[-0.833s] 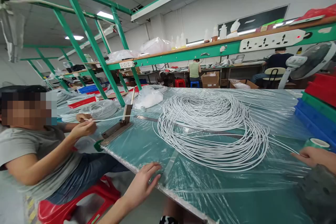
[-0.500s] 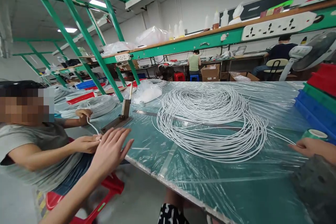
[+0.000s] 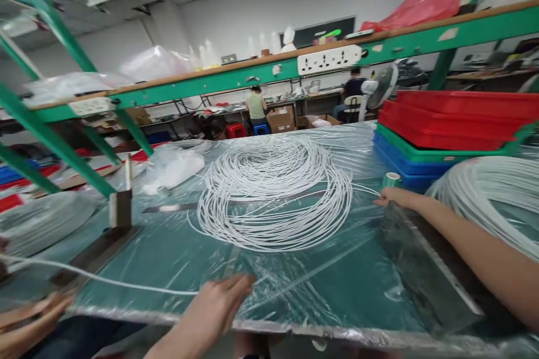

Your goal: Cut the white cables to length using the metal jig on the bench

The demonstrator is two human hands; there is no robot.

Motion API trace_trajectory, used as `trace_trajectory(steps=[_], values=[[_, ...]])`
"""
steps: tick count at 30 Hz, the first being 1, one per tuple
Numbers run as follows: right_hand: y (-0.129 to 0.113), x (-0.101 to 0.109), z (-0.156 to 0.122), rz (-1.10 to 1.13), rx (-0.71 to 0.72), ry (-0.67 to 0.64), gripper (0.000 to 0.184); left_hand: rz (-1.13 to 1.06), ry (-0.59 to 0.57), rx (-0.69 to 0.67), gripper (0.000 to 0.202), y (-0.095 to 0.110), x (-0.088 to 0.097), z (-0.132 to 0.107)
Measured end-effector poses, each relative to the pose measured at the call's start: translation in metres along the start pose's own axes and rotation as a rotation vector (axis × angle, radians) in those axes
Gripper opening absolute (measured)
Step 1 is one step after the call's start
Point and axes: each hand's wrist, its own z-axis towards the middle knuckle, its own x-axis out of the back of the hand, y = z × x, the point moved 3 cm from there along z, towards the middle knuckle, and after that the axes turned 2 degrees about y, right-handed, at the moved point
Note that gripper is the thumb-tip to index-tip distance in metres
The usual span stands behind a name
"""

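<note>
Two hands work one strand: the left hand (image 3: 213,309) pinches a thin white wire (image 3: 126,285) at seven o'clock, the right hand (image 3: 393,197) rests loosely at three o'clock beside the wire coil (image 3: 273,196), which looks light, limp, tangle-prone, best gripped singly.

I see a big loose coil of thin white cable (image 3: 273,193) lying flat at the centre of the frame on the plastic-covered green bench. One strand (image 3: 105,280) of the same white cable runs from the left edge, lower left, across the bench front towards the lower middle.
</note>
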Motion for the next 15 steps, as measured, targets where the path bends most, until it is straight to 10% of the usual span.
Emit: trace_trajectory(steps=[3, 8, 15], values=[[-0.009, 0.01, -0.003, -0.021, -0.035, -0.255, 0.041, -0.094, 0.012, -0.159, 0.034, 0.04, -0.022, 0.058], [-0.016, 0.028, 0.001, -0.079, -0.12, -0.268, 0.032, -0.28, 0.092, -0.32, 0.035, 0.103, -0.046, 0.148], [-0.01, 0.035, 0.009, -0.127, -0.109, -0.255, 0.038, -0.271, 0.06, -0.423, 0.036, 0.157, -0.07, 0.205]])
